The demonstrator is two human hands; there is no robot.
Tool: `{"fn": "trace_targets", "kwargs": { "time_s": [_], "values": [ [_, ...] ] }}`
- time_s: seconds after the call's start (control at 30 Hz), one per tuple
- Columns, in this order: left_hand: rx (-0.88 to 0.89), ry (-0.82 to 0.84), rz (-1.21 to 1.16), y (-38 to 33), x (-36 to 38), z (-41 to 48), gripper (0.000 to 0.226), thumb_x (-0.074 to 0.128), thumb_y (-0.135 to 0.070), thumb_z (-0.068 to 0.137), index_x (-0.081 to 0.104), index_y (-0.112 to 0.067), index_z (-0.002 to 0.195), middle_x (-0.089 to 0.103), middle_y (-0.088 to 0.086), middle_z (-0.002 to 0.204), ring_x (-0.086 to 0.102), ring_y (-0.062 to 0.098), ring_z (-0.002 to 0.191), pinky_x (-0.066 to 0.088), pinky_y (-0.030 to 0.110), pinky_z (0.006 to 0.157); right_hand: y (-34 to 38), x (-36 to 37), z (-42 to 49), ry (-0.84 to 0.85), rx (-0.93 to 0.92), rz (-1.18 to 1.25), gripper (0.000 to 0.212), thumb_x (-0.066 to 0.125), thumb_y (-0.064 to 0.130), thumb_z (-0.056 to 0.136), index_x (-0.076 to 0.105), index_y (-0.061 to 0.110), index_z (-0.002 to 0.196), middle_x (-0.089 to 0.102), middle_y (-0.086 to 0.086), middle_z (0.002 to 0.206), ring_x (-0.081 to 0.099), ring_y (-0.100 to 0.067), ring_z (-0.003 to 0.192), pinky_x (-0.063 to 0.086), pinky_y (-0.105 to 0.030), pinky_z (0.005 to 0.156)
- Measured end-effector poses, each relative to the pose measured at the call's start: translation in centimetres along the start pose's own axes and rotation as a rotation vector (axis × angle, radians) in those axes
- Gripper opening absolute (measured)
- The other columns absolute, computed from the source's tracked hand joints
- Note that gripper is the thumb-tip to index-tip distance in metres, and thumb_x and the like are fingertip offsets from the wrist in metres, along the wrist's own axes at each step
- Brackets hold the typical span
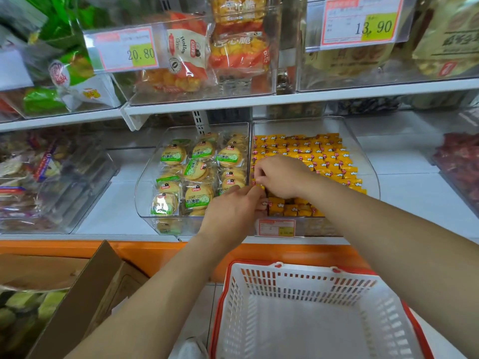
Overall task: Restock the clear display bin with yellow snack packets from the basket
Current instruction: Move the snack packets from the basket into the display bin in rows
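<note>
At the front-left corner of the clear display bin (369, 174), the left hand (233, 211) and right hand (281, 177) pinch one yellow snack packet (260, 188) between curled fingers — beside the packed rows of packets (324, 156). The white basket (298, 278) sits below.

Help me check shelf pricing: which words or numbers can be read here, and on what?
"20.80": upper left price tag.
"13.90": upper right price tag.
"空心脆": orange packet.
"Hollo", partly hidden: white packet.
Small tag on the bin of yellow packets: too small to read.
Fine print on both price tags: blurred.
</note>
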State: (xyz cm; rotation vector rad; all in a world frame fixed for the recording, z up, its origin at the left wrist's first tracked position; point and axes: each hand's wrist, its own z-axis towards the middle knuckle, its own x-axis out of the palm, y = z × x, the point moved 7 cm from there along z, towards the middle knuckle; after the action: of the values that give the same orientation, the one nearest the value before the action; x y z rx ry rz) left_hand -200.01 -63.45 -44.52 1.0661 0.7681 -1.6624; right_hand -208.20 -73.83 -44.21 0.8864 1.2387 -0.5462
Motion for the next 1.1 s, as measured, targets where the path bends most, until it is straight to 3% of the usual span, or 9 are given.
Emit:
{"fn": "trace_targets", "kwargs": {
  "time_s": [0.1,0.27,0.47,0.6,0.7,0.83,0.97,1.03,1.1],
  "values": [
    [0.032,-0.052,-0.013,0.0,-1.2,0.0,0.037,0.085,-0.033,0.076,0.069,-0.016,0.104,0.073,0.001,0.090,0.064,0.029,0.084,0.036,0.028,0.047,-0.5,0.5,-1.0,-0.082,0.022,0.075,0.012,0.049,0.027,0.100,0.053,0.029,0.089,0.059,0.008,0.088,0.055,-0.020,0.082,0.038,-0.034,0.058],
    [0.021,-0.053,0.012,0.0,-1.0,-0.3,0.027,0.088,-0.021,0.073,0.067,-0.019,0.091,0.072,-0.002,0.084,0.062,0.025,0.078,0.045,0.029,0.043,-0.3,-1.4,-1.7,-0.256,0.011,0.284,0.013,0.042,0.032,0.103,0.048,0.034,0.091,0.061,0.010,0.079,0.058,-0.014,0.072,0.049,-0.039,0.060],
    [0.004,0.035,0.057,0.0,-0.3,0.0,0.009,0.073,-0.030,0.091,0.075,-0.026,0.099,0.073,-0.009,0.097,0.061,0.024,0.093,0.047,0.030,0.054,-0.3,0.7,-1.8,-0.054,0.012,0.196,0.008,0.051,0.033,0.101,0.056,0.030,0.095,0.066,0.005,0.094,0.060,-0.018,0.088,0.052,-0.038,0.071],
    [0.046,0.132,0.123,-0.7,1.2,-0.3,0.019,0.056,-0.026,0.101,0.072,-0.033,0.109,0.068,-0.012,0.108,0.056,0.022,0.100,0.045,0.030,0.062,-0.3,1.1,-1.9,-0.062,-0.025,0.201,0.010,0.060,0.034,0.096,0.062,0.033,0.086,0.058,0.017,0.086,0.056,-0.009,0.085,0.041,-0.028,0.064],
    [0.044,0.138,0.112,-0.9,1.1,-0.8,0.027,0.047,-0.032,0.101,0.071,-0.031,0.114,0.068,-0.011,0.112,0.056,0.023,0.102,0.040,0.030,0.064,-0.6,1.0,-2.0,-0.099,-0.009,0.162,0.011,0.064,0.036,0.094,0.064,0.036,0.083,0.053,0.022,0.083,0.051,-0.008,0.084,0.038,-0.028,0.064],
    [0.074,0.100,0.045,-0.9,0.1,-2.0,0.031,0.047,-0.029,0.097,0.069,-0.029,0.120,0.071,-0.011,0.115,0.058,0.024,0.098,0.048,0.030,0.063,-0.1,1.1,-2.2,-0.115,-0.008,0.123,0.016,0.062,0.037,0.094,0.057,0.038,0.080,0.049,0.023,0.071,0.052,-0.012,0.080,0.033,-0.027,0.058],
    [0.048,0.116,0.003,-0.6,0.1,-2.6,0.034,0.046,-0.029,0.099,0.066,-0.032,0.126,0.068,-0.013,0.122,0.058,0.022,0.101,0.056,0.035,0.067,-0.2,0.9,-2.5,-0.090,0.010,0.152,0.013,0.060,0.039,0.096,0.061,0.038,0.083,0.051,0.023,0.073,0.050,-0.009,0.078,0.038,-0.029,0.063],
    [0.035,0.114,-0.012,-0.7,0.1,-2.5,0.031,0.050,-0.027,0.098,0.069,-0.030,0.123,0.070,-0.011,0.120,0.058,0.024,0.101,0.055,0.035,0.065,-0.2,0.9,-3.1,-0.033,-0.016,0.230,0.015,0.055,0.044,0.098,0.065,0.036,0.089,0.062,0.017,0.078,0.058,-0.012,0.075,0.044,-0.031,0.063],
    [0.020,0.100,-0.003,-0.7,0.1,-2.1,0.026,0.056,-0.025,0.098,0.072,-0.026,0.118,0.073,-0.007,0.112,0.059,0.026,0.098,0.054,0.036,0.063,-0.5,1.0,-3.8,0.028,-0.019,0.331,0.013,0.059,0.045,0.095,0.068,0.037,0.100,0.067,0.018,0.097,0.063,-0.012,0.091,0.051,-0.035,0.077]
  ]
}}
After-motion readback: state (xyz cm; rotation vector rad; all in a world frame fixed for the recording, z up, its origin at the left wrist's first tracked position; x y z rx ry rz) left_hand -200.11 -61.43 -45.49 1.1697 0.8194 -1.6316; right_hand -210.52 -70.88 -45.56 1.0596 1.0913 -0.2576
